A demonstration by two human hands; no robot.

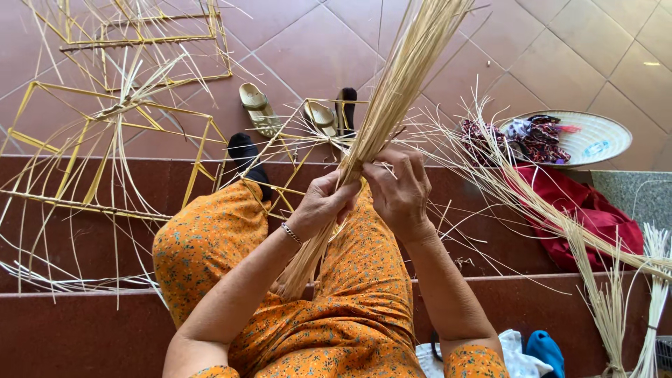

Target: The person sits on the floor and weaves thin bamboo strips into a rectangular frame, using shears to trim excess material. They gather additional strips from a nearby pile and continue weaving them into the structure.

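No packages, labels, signs or screens visible.

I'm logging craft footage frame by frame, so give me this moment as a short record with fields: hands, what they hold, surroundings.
left hand: left hand, wearing a thin bracelet, closed around the bundle
right hand: right hand, gripping the same bundle, fingers pinching single strips
held thing: long bundle of pale straw-coloured bamboo strips, slanting up across the lap
clothing: orange flowered trousers
left side: yellow bamboo-strip frames on dark red steps
right side: loose pale strips, red cloth, pale conical hat holding patterned cloth
floor: beige sandals
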